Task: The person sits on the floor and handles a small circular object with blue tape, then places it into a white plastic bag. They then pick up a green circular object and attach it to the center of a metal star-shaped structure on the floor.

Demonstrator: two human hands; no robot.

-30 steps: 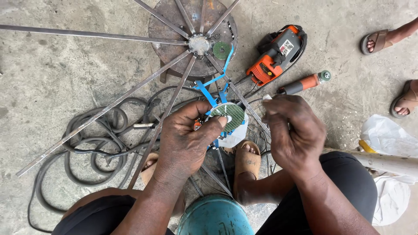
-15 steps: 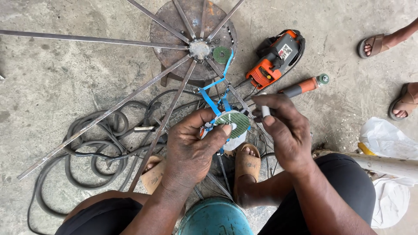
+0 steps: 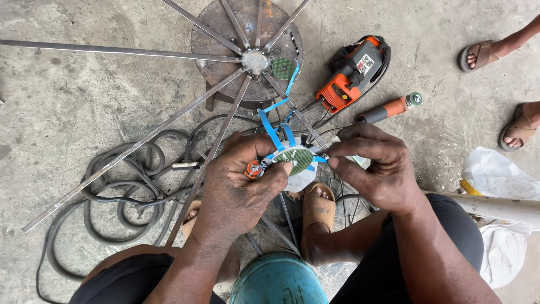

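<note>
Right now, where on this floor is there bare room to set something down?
Bare concrete floor lies left, between the long metal spokes and the coiled hose. Another patch sits at right, between the orange grinder and the sandalled feet. It is crowded around the left hand, right hand and green disc.

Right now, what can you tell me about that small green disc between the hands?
The green disc is round and flat, with a fine grid texture like an abrasive wheel. It looks new and faces up, held above the concrete floor. Blue straps run across it and up from it, over a pale wrapper beneath. The left hand grips it from the left, thumb at its rim; the right hand pinches the strap at its right edge.
</note>
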